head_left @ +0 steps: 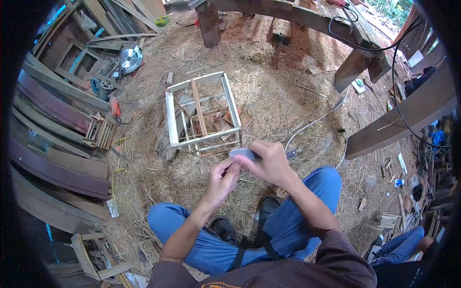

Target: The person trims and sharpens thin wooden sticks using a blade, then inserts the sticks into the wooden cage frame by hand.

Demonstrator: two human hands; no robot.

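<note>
Thumb and fingers of the left hand (225,181) pinched a small dark piece (224,173), too blurred to identify. Right hand (272,164) gripped a grey tool (241,153), long axis roughly nine to three, just off left fingertips at one o'clock. Wooden frame (199,109) stood beyond, eleven o'clock; circular saw (130,60) farther, between ten and eleven.

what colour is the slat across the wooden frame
Brown; the slat shows best in the head view.

Plain blue trousers (201,245), brown shirt (288,271)
</note>
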